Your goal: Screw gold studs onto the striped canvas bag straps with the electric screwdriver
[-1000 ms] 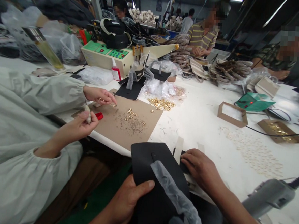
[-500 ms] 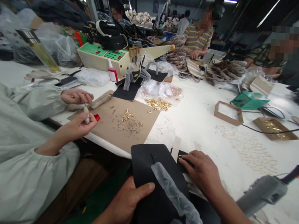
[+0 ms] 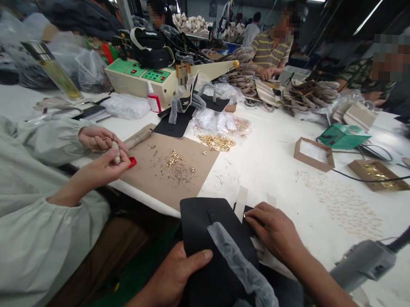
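Note:
A black leather panel with a strap wrapped in clear plastic lies across my lap at the table's edge. My left hand grips its left edge, thumb on top. Beyond the panel's right side, my right hand has its fingers pressed together on a small gold metal piece, mostly hidden under the fingertips. That piece sits at a dark part beside a pale strip on the white table.
At left, a co-worker's hands work over a brown board with gold fittings. A grey tool stands at right. Farther back are cardboard boxes, a green-topped machine and a red bottle.
My right hand's fingers have shifted slightly and now cover more of the gold piece. My left hand and the panel stay put. The co-worker's hands have drawn closer together.

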{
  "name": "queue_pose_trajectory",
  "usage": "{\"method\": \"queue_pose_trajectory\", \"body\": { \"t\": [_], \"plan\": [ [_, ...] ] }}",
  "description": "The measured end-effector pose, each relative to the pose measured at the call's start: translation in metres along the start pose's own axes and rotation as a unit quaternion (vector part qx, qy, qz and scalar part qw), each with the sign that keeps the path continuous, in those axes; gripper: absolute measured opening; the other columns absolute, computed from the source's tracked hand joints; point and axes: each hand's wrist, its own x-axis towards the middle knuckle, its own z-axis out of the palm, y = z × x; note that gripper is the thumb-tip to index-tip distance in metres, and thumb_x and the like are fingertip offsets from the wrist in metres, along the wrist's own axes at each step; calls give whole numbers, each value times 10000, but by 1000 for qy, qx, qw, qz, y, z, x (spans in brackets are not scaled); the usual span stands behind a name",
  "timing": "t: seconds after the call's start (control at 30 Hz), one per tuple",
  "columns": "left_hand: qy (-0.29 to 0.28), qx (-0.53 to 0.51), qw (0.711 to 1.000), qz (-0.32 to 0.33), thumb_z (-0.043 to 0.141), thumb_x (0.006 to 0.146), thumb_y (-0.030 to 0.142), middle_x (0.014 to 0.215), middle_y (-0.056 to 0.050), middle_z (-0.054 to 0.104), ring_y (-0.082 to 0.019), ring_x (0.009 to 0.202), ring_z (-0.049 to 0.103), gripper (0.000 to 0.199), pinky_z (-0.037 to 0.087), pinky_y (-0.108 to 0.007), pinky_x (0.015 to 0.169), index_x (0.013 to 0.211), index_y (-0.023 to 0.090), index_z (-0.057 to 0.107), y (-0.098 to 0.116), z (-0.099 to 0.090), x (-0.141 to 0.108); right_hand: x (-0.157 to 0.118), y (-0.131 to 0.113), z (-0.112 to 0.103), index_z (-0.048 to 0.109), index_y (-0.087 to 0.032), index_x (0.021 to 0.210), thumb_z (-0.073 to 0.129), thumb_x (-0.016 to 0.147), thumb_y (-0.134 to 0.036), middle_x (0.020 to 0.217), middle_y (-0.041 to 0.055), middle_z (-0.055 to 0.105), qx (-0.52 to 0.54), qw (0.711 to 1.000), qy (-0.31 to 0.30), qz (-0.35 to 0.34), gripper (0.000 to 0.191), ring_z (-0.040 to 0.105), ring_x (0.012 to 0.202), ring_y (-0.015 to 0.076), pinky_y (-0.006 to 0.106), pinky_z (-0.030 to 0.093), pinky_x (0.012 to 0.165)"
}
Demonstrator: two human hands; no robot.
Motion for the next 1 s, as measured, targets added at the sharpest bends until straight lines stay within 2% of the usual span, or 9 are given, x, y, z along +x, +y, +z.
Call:
{"method": "queue_pose_trajectory", "body": {
  "t": [0.1,0.2,0.3,0.37,0.5,0.63,0.73,0.9,1.0],
  "plan": [
    [-1,2,1000,-4,775,821,363,1216,-193,745,-301,1052,764,564,600,-425,1005,1311,102,672,0,-1,2,7,1,-4,755,-332,1003,518,1004,-388,1053,-9,680,40,998,-32,30,243,632,953,183,338,447,875],
    [-7,-5,1000,1,762,835,357,1227,-186,742,-290,1059,764,561,593,-422,1021,1333,117,664,0,-1,2,14,-1,-7,765,-340,918,588,935,-382,1030,-29,698,94,989,-55,101,182,639,933,181,332,447,834],
    [-14,-8,1000,3,756,841,354,1222,-186,744,-288,1054,766,545,599,-408,1004,1324,117,672,0,-2,0,15,-3,-5,751,-336,954,645,881,-409,941,-34,708,123,978,-36,165,148,642,860,180,329,446,773],
    [-17,-9,1000,5,759,838,350,1212,-186,748,-288,1045,768,537,602,-400,993,1313,113,681,0,-2,-1,12,-2,0,746,-347,988,662,874,-425,933,-41,715,125,977,-13,173,162,647,851,180,329,452,771],
    [-14,-10,1000,10,763,834,350,1198,-178,755,-280,1032,771,537,608,-382,977,1311,115,685,0,-2,-1,0,4,14,768,-361,1000,620,946,-414,1041,-28,718,83,993,52,71,167,652,970,193,346,464,873],
    [-17,-5,1000,6,761,834,358,1194,-176,757,-279,1025,772,543,612,-381,966,1315,117,683,0,-1,-2,-10,7,21,764,-333,1115,549,1014,-420,1036,24,698,14,995,99,-5,253,634,947,209,364,470,866],
    [-12,3,1000,6,771,825,362,1191,-178,757,-278,1028,771,549,607,-381,979,1307,112,686,-1,-1,-3,-12,6,20,757,-318,1140,505,1039,-420,1025,40,685,-17,995,89,-33,290,625,937,216,382,468,862],
    [-4,3,1000,2,773,821,371,1192,-175,757,-284,1032,769,545,605,-394,982,1297,118,691,-3,-2,-2,-10,13,22,729,-312,1188,520,1042,-396,1046,32,690,71,990,118,-35,269,630,957,190,355,484,882],
    [-3,6,1000,-2,780,813,375,1194,-179,755,-293,1038,766,553,606,-400,979,1293,114,692,-4,-2,-1,-7,20,24,754,-330,1114,542,1032,-388,1044,25,685,84,990,103,-41,234,628,954,186,343,484,865]
  ]
}}
